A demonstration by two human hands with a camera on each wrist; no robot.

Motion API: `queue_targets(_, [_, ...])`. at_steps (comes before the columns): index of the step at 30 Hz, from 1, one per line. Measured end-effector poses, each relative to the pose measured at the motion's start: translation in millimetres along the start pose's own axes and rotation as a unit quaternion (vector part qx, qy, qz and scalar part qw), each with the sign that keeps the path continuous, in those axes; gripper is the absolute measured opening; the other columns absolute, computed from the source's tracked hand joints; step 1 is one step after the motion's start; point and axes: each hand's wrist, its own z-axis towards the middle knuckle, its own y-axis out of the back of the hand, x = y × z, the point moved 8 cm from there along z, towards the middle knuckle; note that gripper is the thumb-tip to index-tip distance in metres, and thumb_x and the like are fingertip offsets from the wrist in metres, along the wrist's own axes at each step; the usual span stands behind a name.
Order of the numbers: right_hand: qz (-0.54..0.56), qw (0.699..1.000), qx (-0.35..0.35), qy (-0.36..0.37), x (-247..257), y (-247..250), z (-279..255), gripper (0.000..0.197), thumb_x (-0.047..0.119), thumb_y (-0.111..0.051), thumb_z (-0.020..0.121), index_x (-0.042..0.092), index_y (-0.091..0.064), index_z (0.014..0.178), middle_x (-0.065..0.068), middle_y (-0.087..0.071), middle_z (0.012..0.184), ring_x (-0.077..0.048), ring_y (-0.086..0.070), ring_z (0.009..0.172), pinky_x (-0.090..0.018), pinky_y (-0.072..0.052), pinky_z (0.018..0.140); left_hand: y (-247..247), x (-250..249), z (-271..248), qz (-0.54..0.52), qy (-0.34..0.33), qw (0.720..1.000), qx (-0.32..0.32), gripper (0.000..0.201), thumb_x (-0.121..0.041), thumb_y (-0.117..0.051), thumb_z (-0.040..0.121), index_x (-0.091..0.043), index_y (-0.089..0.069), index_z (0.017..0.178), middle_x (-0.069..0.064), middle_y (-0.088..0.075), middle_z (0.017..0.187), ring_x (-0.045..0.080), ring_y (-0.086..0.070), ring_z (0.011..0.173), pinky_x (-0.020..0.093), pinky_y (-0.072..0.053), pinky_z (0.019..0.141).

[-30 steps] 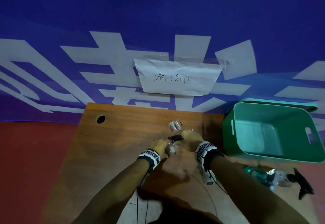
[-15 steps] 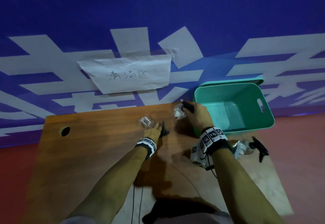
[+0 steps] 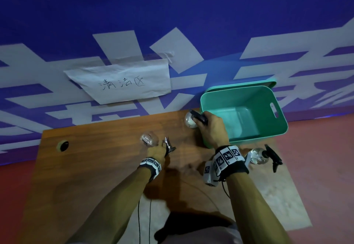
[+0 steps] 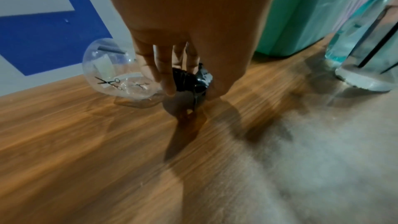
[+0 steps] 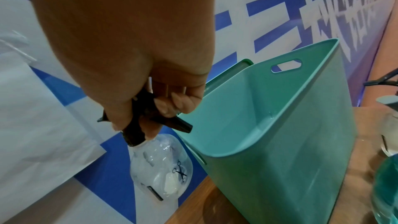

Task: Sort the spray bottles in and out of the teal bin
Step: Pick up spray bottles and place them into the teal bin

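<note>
The teal bin (image 3: 275,128) stands at the table's back right, and nothing shows inside it. My right hand (image 3: 210,128) grips the black trigger head of a clear spray bottle (image 3: 190,122), held off the table just left of the bin's near-left corner. In the right wrist view that bottle (image 5: 161,164) hangs below my right hand (image 5: 129,57), beside the bin (image 5: 269,125). A second clear bottle (image 3: 148,139) lies mid-table; my left hand (image 3: 158,150) grips its black head. In the left wrist view my left hand (image 4: 183,57) closes round that bottle (image 4: 116,74).
A third clear spray bottle (image 3: 258,155) with a black trigger lies right of my right wrist, in front of the bin. A blue-tinted bottle (image 5: 387,185) stands near it. The wooden table (image 3: 95,167) has a cable hole (image 3: 64,145). A paper sign (image 3: 122,82) hangs on the wall.
My right hand has lifted one bottle from the table's middle and carried it right and back to the bin's edge. My left hand stayed with the other bottle on the table.
</note>
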Motion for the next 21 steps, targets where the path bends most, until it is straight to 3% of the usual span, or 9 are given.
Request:
queue_targets(4, [-0.004,1.0,0.003,0.023,10,5,-3,0.02,0.043,-0.068,0.09,0.024,-0.062,0.092,-0.005,-0.067,0.081,-0.032,-0.063,0.078,-0.032,-0.044,0.062,16,4,-12,-0.066,0.012,0.996,-0.056,0.058,-0.033,-0.062,0.092,-0.011,-0.04,0.141,0.006,-0.045,0.138,0.025,-0.064,0.102,0.039,-0.057,0.078])
queue_targets(7, [0.008,0.999,-0.003,0.036,14,11,-4,0.018,0.043,-0.069,0.089,0.026,-0.065,0.094,-0.003,-0.068,0.081,-0.032,-0.064,0.081,-0.032,-0.044,0.063,39,5,-25,-0.102,0.01,0.988,-0.114,0.044,-0.03,-0.059,0.095,-0.012,-0.045,0.133,0.005,-0.051,0.13,0.025,-0.058,0.113,0.041,-0.055,0.085])
queue_targets(9, [0.012,0.999,-0.012,0.045,16,16,-5,0.021,0.044,-0.068,0.089,0.024,-0.061,0.091,-0.004,-0.066,0.078,-0.034,-0.064,0.08,-0.035,-0.048,0.064,56,5,-32,-0.134,0.016,0.981,-0.138,0.034,-0.027,-0.056,0.096,-0.015,-0.048,0.127,0.004,-0.056,0.124,0.026,-0.058,0.111,0.042,-0.054,0.087])
queue_targets(12, [0.028,0.998,-0.023,0.051,18,29,-6,0.027,0.044,-0.067,0.091,0.021,-0.055,0.099,-0.006,-0.066,0.081,-0.035,-0.064,0.08,-0.039,-0.052,0.067,84,2,-41,-0.181,0.019,0.969,-0.169,0.019,-0.023,-0.056,0.097,-0.02,-0.049,0.115,0.0,-0.061,0.109,0.023,-0.063,0.095,0.04,-0.055,0.082])
queue_targets(15, [0.051,0.997,-0.03,0.055,17,46,-5,0.03,0.045,-0.064,0.093,0.025,-0.05,0.111,-0.009,-0.071,0.092,-0.033,-0.066,0.084,-0.044,-0.056,0.073,119,-6,-48,-0.201,0.011,0.956,-0.213,0.01,-0.027,-0.053,0.098,-0.023,-0.048,0.106,-0.002,-0.059,0.099,0.022,-0.062,0.086,0.039,-0.054,0.074])
queue_targets(21, [0.064,0.994,-0.066,0.06,6,95,-1,0.027,0.041,-0.06,0.096,0.024,-0.054,0.115,-0.006,-0.073,0.094,-0.03,-0.068,0.085,-0.042,-0.056,0.071,198,-42,-71,-0.242,-0.028,0.924,-0.294,0.012,-0.03,-0.049,0.101,-0.019,-0.051,0.105,-0.003,-0.051,0.099,0.021,-0.058,0.082,0.036,-0.05,0.069])
